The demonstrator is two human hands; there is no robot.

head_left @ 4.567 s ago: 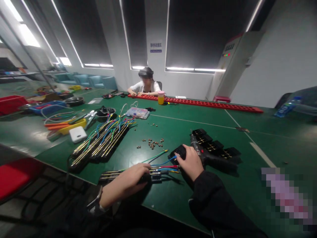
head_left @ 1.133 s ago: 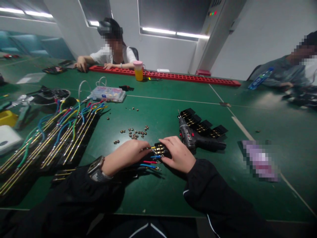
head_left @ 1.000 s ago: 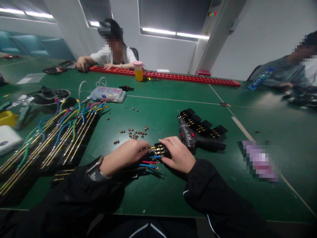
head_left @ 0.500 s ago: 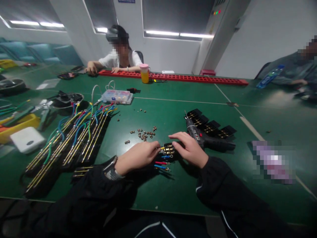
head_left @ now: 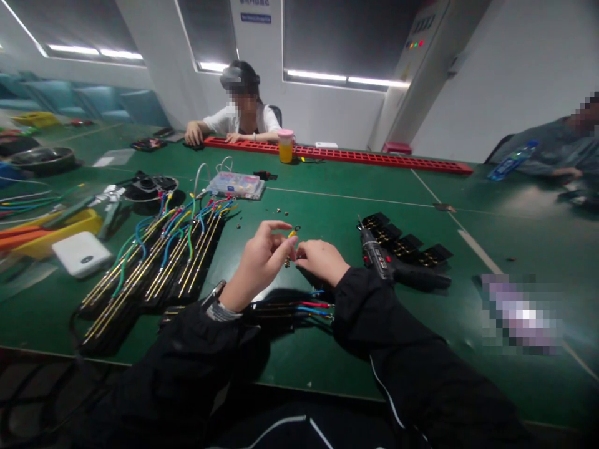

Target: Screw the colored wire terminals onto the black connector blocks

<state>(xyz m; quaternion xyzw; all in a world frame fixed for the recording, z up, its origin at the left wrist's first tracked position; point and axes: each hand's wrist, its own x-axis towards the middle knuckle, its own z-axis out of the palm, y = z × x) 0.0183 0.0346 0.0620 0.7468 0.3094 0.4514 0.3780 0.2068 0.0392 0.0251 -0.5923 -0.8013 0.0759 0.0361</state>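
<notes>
My left hand (head_left: 260, 264) is raised over the middle of the table, thumb and fingers pinching a yellow wire terminal (head_left: 294, 232) with a ring end. Close beside it, the fingertips of my right hand (head_left: 324, 259) are drawn together; what lies between them is hidden. Small brass-coloured screws (head_left: 287, 262) show just beneath the fingers, mostly covered by my hands. Below my wrists lies a black strip with red wires (head_left: 312, 304) and blue wires (head_left: 311, 310), partly hidden by my sleeves.
Black strips with brass bars (head_left: 156, 252) and coloured wires lie left. A cordless screwdriver (head_left: 381, 259) rests right, beside black blocks (head_left: 433, 254). Behind are a clear parts box (head_left: 236, 186), a drink cup (head_left: 285, 148) and a long red rail (head_left: 374, 157). Two other people sit around the table.
Both hands have moved from the black strip up to the screws. My left hand now holds the yellow terminal raised; my right hand has come in beside it. The view has shifted slightly.
</notes>
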